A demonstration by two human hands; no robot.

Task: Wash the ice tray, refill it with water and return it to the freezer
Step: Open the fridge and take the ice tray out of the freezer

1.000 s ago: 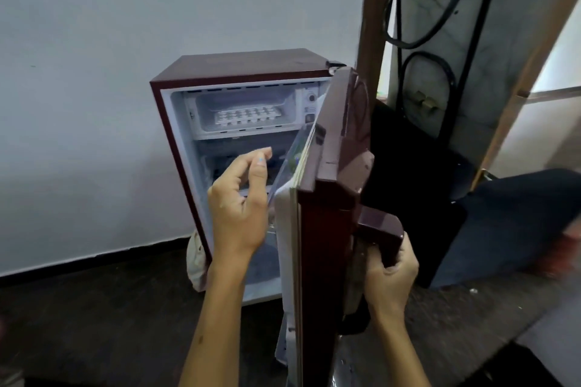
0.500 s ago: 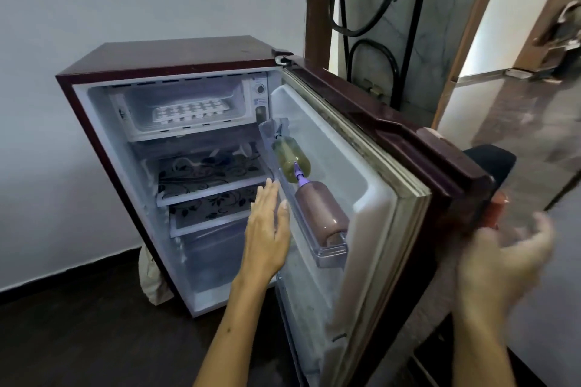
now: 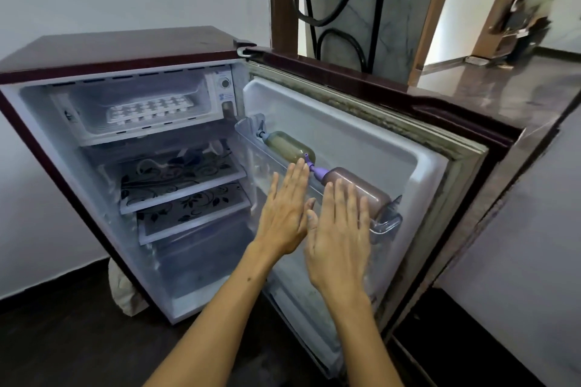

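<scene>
A small maroon fridge (image 3: 119, 50) stands with its door (image 3: 361, 148) swung wide to the right. Inside the freezer compartment (image 3: 135, 138) at the top lies a white ice tray (image 3: 151, 110). My left hand (image 3: 284, 214) and my right hand (image 3: 338, 232) are held flat side by side in front of the open fridge, fingers stretched out, holding nothing. Both hands are well below and to the right of the ice tray.
Two bottles (image 3: 355, 192) lie in the door shelf just behind my fingers. Two patterned shelves (image 3: 179, 188) sit under the freezer. A white wall is on the left, a wooden door frame (image 3: 283, 0) behind, and a doorway with glossy floor (image 3: 490, 88) to the right.
The fridge door has swung fully open. My right hand let go of the door and came in beside my left hand. The view has moved closer to the fridge.
</scene>
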